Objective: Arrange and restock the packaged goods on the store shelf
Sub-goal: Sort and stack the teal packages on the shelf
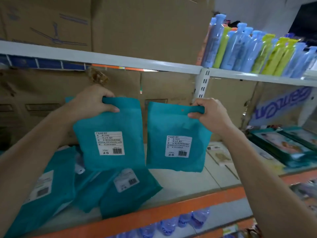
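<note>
Two teal pouches with white barcode labels hang upright above the middle shelf (192, 184). My left hand (91, 102) grips the top edge of the left teal pouch (111, 124). My right hand (208, 114) pinches the top right corner of the right teal pouch (173, 124). The two pouches are side by side, nearly touching. Below them several more teal pouches (120, 188) lie flat and overlapping on the shelf's left part.
Cardboard boxes (163, 86) line the back of this shelf and fill the shelf above. Blue and yellow tube packs (257, 52) stand on the upper right shelf. Flat teal boxed goods (281, 143) lie at the right. Blue bottles (171, 224) sit on the shelf below.
</note>
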Available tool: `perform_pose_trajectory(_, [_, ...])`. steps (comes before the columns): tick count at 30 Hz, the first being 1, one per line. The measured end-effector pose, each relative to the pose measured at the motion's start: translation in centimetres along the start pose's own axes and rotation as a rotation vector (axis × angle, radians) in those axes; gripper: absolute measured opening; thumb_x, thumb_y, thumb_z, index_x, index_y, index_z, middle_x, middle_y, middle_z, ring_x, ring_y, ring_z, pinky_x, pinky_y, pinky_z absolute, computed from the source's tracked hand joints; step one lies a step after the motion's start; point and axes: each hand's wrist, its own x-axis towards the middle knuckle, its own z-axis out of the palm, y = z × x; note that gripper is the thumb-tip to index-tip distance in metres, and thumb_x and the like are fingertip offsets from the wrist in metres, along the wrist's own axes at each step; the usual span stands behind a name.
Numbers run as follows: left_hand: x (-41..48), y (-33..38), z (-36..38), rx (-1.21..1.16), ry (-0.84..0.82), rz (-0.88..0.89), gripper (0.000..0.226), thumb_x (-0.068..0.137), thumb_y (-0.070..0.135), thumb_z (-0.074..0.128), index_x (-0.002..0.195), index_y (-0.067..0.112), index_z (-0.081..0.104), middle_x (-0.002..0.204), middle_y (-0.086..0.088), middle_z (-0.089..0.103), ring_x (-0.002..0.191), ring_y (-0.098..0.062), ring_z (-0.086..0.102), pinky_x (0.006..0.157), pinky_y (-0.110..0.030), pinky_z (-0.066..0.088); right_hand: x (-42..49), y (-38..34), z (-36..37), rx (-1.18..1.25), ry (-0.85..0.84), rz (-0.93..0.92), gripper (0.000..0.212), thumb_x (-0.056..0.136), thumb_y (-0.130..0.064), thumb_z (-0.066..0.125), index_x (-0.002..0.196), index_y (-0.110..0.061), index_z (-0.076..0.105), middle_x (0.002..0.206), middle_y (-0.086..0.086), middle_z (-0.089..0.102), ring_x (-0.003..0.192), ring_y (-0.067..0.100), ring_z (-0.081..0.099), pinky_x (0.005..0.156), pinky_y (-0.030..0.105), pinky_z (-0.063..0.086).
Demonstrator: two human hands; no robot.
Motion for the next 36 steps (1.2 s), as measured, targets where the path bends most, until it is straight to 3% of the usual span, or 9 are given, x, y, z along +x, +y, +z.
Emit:
perform_pose_trajectory(3, [1.5,3.8,3.3,-0.012,0.007,0.004,0.011,0.076,0.020,0.074,0.082,0.012,0.069,0.075,-0.002,0.066,0.069,-0.015,0.058,0.062,-0.033,0.044,-0.9,3.9,-1.6,-0.038,0.028,0.004,0.013,0.080,-0.020,0.070,0.076,-0.016,0.059,0.076,-0.002,0.057,0.080,0.022,0.053,0.065,0.028,0.030])
perform_pose_trajectory(6, [2.4,7.8,6.5,-0.016,0.016,0.013,0.009,0.077,0.018,0.073,0.076,0.013,0.066,0.066,0.002,0.061,0.060,-0.010,0.053,0.050,-0.027,0.032,-2.0,8.1,-3.1,-0.051,0.061,0.021,0.013,0.081,-0.020,0.069,0.079,-0.011,0.059,0.075,0.000,0.056,0.083,0.027,0.055,0.065,0.029,0.028])
perform_pose_trajectory(10, [3.7,12.3,10.4,-0.055,0.036,0.042,0.008,0.077,0.018,0.073,0.077,0.013,0.067,0.075,-0.009,0.067,0.074,-0.026,0.062,0.060,-0.034,0.041,-3.8,13.5,-5.3,-0.102,0.104,0.025,0.017,0.084,-0.023,0.066,0.078,-0.013,0.053,0.075,0.002,0.055,0.084,0.030,0.056,0.062,0.029,0.025])
perform_pose_trajectory(14, [5.5,16.8,13.4,-0.118,0.001,0.051,0.017,0.077,0.016,0.073,0.068,0.025,0.062,0.070,0.004,0.065,0.068,-0.015,0.060,0.057,-0.028,0.041,-5.3,17.9,-7.3,-0.108,0.164,0.067,0.019,0.084,-0.022,0.066,0.080,-0.011,0.051,0.082,0.012,0.063,0.086,0.035,0.056,0.064,0.033,0.031])
perform_pose_trajectory(19, [9.3,20.9,16.1,-0.162,-0.047,0.087,0.007,0.076,0.013,0.074,0.081,0.013,0.069,0.079,-0.006,0.069,0.073,-0.020,0.062,0.065,-0.030,0.045,-5.3,23.2,-8.8,-0.083,0.213,0.122,0.013,0.083,-0.019,0.067,0.083,-0.014,0.055,0.075,0.001,0.053,0.082,0.030,0.055,0.066,0.029,0.028])
perform_pose_trajectory(22, [11.8,22.6,17.4,-0.179,-0.093,0.108,0.013,0.075,0.012,0.074,0.088,0.010,0.070,0.081,0.001,0.067,0.075,-0.013,0.061,0.067,-0.027,0.046,-4.1,25.7,-8.9,-0.080,0.229,0.129,0.011,0.082,-0.019,0.067,0.086,-0.012,0.059,0.081,0.005,0.060,0.083,0.028,0.054,0.069,0.029,0.030])
perform_pose_trajectory(25, [14.7,23.6,18.5,-0.186,-0.079,0.130,0.017,0.076,0.013,0.074,0.092,0.008,0.072,0.090,-0.006,0.069,0.085,-0.021,0.063,0.079,-0.036,0.049,-2.5,28.0,-9.0,-0.063,0.233,0.147,0.015,0.081,-0.020,0.068,0.080,-0.020,0.053,0.085,0.009,0.064,0.084,0.031,0.056,0.069,0.034,0.039])
perform_pose_trajectory(31, [19.8,25.5,21.0,-0.202,-0.089,0.162,0.006,0.077,0.015,0.073,0.080,0.017,0.068,0.075,0.004,0.065,0.070,-0.011,0.059,0.058,-0.022,0.040,0.4,32.1,-10.4,-0.028,0.269,0.158,0.020,0.081,-0.017,0.068,0.075,-0.021,0.049,0.078,-0.002,0.058,0.079,0.026,0.055,0.067,0.037,0.044])
perform_pose_trajectory(36, [22.3,27.9,23.4,-0.170,-0.044,0.170,0.006,0.076,0.016,0.074,0.080,0.015,0.069,0.076,0.001,0.067,0.067,-0.007,0.061,0.059,-0.022,0.046,1.8,37.0,-11.4,-0.042,0.245,0.125,0.018,0.081,-0.017,0.069,0.076,-0.017,0.052,0.076,-0.001,0.057,0.077,0.026,0.053,0.065,0.035,0.041])
